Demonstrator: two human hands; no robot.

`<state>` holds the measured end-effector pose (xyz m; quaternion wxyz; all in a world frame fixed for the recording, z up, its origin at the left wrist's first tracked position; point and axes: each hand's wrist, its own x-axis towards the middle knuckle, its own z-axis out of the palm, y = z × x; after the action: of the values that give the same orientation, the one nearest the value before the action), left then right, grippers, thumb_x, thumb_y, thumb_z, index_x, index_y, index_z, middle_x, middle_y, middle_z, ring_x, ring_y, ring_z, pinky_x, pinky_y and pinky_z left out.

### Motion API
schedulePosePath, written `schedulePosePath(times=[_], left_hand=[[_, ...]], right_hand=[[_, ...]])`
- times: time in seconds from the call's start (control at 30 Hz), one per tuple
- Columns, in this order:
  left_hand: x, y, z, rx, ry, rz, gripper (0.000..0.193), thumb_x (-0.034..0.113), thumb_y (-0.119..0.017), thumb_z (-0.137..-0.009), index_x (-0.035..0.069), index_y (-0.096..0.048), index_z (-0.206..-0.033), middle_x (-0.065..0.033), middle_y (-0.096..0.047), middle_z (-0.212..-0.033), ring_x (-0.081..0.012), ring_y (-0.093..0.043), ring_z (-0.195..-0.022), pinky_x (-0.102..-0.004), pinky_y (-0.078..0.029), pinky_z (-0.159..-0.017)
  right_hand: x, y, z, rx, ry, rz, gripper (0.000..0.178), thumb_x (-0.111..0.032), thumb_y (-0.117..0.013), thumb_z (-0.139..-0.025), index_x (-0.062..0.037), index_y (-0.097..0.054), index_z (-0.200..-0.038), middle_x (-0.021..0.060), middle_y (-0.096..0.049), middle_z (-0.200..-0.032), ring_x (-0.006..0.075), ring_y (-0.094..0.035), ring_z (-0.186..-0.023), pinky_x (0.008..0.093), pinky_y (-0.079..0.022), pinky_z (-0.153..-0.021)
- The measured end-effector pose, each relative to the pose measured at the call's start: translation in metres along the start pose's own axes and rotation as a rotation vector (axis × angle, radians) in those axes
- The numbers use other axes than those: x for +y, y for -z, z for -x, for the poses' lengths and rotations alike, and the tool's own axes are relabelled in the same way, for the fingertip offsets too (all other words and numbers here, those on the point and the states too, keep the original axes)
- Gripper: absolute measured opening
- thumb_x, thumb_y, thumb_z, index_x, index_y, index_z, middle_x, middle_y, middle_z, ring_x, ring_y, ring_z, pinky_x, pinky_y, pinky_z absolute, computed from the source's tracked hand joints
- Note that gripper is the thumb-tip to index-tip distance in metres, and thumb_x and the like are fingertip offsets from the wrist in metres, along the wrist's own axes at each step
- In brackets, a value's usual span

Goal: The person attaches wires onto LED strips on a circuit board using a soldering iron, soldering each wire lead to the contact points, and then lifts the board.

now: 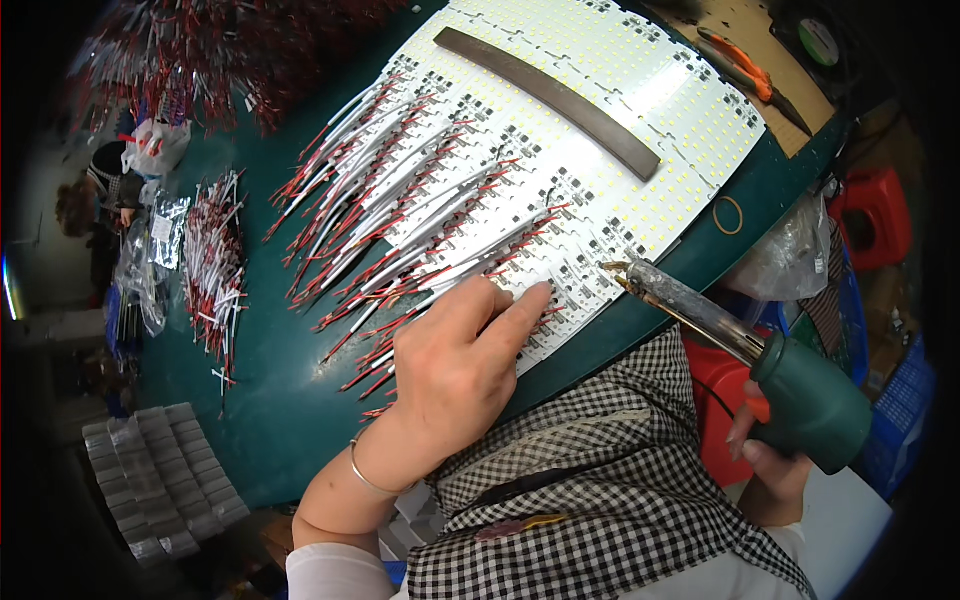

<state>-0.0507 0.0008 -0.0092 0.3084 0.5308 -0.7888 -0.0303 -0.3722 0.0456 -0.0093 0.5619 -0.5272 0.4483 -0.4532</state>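
Observation:
My left hand (455, 365) rests at the near edge of a white sheet of LED boards (690, 130). Its fingers are bent together low over the board; their tips hide whatever they pinch. Rows of red and white wires (430, 225) fan out from the boards, and some run beneath this hand. In my right hand (775, 465) is a green soldering gun (815, 400), gripped by its handle with a finger at the red trigger. Its metal tip (625, 275) is at the sheet's right-hand near edge, apart from my left fingers.
A dark curved bar (550, 95) lies across the sheet. Loose wires (213, 270) are heaped on the green table (270, 400), with a larger wire bundle (230, 50) beyond. Orange-handled pliers (745, 70), a rubber band (728, 215) and a red stool (880, 215) are at right.

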Motion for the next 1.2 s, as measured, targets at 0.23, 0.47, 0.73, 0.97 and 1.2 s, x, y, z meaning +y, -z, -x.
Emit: schedulePosePath(times=[0.23,0.47,0.73,0.97,1.2], left_hand=[[-0.001,-0.003,-0.004,0.003,-0.044,0.011,0.04,-0.004,-0.063,-0.062,0.006,-0.07,-0.1,-0.0046,-0.053,-0.069,-0.0185,-0.054,-0.053,-0.0316,-0.043,-0.045],[-0.004,-0.011,-0.003,0.032,-0.077,0.033,0.038,-0.003,-0.063,-0.062,0.005,-0.07,-0.098,-0.0048,-0.053,-0.068,-0.0187,-0.053,-0.052,-0.0316,-0.042,-0.044],[0.001,-0.016,-0.004,0.066,-0.045,0.032,0.036,-0.007,-0.063,-0.063,0.002,-0.068,-0.097,-0.0074,-0.051,-0.069,-0.0204,-0.053,-0.051,-0.0332,-0.042,-0.044],[0.002,-0.017,-0.004,0.046,0.024,0.062,0.039,-0.016,-0.062,-0.064,0.004,-0.069,-0.096,-0.007,-0.05,-0.067,-0.0196,-0.05,-0.052,-0.0323,-0.041,-0.046],[0.002,-0.02,-0.002,0.05,0.044,0.056,0.037,-0.016,-0.063,-0.066,0.003,-0.068,-0.097,-0.0074,-0.051,-0.068,-0.0201,-0.052,-0.053,-0.032,-0.042,-0.047]], right_hand=[[0.004,0.006,-0.002,-0.1,-0.012,-0.016,0.063,-0.005,-0.072,-0.075,0.0146,-0.043,-0.128,0.0234,-0.06,-0.114,0.0194,-0.062,-0.064,0.0272,-0.052,-0.05],[0.011,0.009,-0.004,-0.158,0.028,-0.013,0.064,-0.003,-0.071,-0.076,0.0147,-0.042,-0.13,0.0239,-0.059,-0.117,0.0196,-0.061,-0.065,0.0281,-0.053,-0.051],[0.014,0.008,-0.005,-0.207,0.019,-0.013,0.059,-0.001,-0.07,-0.077,0.0141,-0.045,-0.128,0.0228,-0.059,-0.115,0.0197,-0.062,-0.068,0.0283,-0.053,-0.053],[0.013,0.001,-0.007,-0.162,0.003,0.033,0.057,-0.003,-0.07,-0.077,0.0123,-0.048,-0.126,0.02,-0.059,-0.113,0.0209,-0.063,-0.074,0.0278,-0.053,-0.055],[0.015,0.001,-0.011,-0.219,0.066,0.116,0.052,-0.003,-0.07,-0.076,0.011,-0.05,-0.123,0.0195,-0.06,-0.107,0.0202,-0.062,-0.072,0.0277,-0.053,-0.057]])
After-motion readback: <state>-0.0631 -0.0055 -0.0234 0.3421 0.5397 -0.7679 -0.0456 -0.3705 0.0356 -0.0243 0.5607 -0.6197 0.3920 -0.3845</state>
